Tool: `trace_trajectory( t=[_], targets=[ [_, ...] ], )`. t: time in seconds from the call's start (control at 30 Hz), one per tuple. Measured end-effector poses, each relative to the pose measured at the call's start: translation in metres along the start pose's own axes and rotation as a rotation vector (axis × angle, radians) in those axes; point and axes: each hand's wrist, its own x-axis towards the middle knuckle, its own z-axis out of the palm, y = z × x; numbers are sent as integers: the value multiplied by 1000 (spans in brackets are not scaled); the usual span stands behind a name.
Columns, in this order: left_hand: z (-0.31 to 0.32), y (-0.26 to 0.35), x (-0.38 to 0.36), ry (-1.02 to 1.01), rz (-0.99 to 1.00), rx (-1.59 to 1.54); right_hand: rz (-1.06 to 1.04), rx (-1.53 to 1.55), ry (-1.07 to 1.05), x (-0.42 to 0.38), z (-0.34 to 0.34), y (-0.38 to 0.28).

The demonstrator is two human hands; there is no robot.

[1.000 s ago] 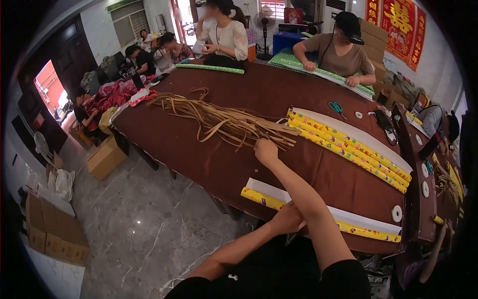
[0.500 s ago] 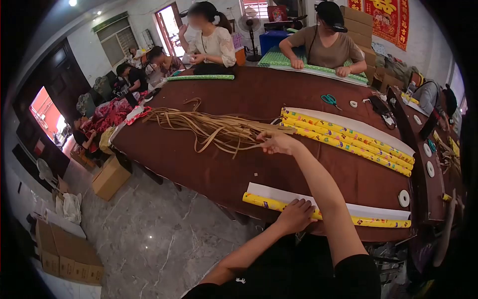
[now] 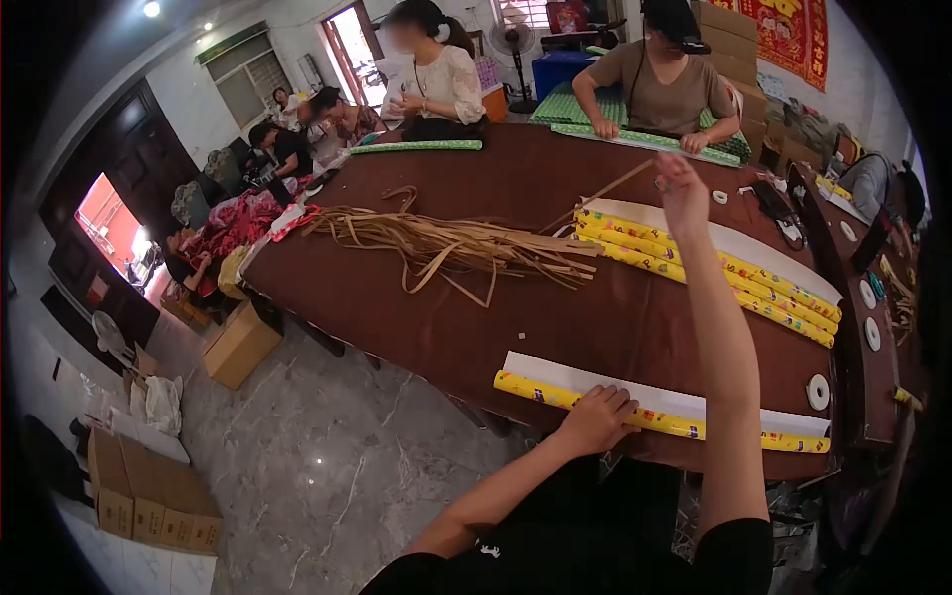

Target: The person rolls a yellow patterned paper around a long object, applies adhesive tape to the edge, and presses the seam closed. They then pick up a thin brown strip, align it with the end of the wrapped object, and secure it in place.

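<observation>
My left hand (image 3: pixel 597 420) is closed over a partly rolled sheet of yellow patterned wrapping paper (image 3: pixel 535 388) at the table's near edge. Its white inner side shows behind the roll. Raised above the table, my right hand (image 3: pixel 682 193) pinches the end of a thin brown strip (image 3: pixel 620 186). That strip slants down left toward the far end of several yellow paper rolls (image 3: pixel 734 278). A loose bundle of similar brown strips (image 3: pixel 446 243) lies left of those rolls.
Across the brown table (image 3: pixel 416 337), a person (image 3: pixel 669 89) handles green patterned paper (image 3: pixel 635 141). Another person (image 3: pixel 446 84) stands to the left of them. A white tape roll (image 3: pixel 817 392) lies at the right. Cardboard boxes (image 3: pixel 243 345) stand on the floor at left.
My right hand has moved from the bundle up and to the right, drawing one brown strip with it. My left hand stays on the yellow paper. The camera view has shifted slightly.
</observation>
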Motion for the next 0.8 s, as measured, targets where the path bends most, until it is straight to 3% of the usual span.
trace_trajectory(
  t=[0.07,0.1,0.23,0.3,0.4,0.53,0.67,0.8],
  targets=[
    [-1,1,0,-20,-11,0,-175,-137,117,23,-21,-37],
    [-1,1,0,-11,-4,6,-401,-698,127,28,-36,-63],
    [1,-1,-1,5,19,39,-463,-335,123,32,30,-198],
    [-2,1,0,-25,0,13,-414,-642,-90,22,85,-233],
    [-2,0,-1,-41,-9,-7,-276,-1189,-482,11,178,-217],
    [5,-4,-2,33,43,32,-172,-1557,-849,-3,234,-172],
    [4,-3,-2,18,39,55,-160,-1659,-964,-15,246,-153],
    [0,-3,1,49,77,83,-190,-1627,-903,-40,249,-183]
  ],
)
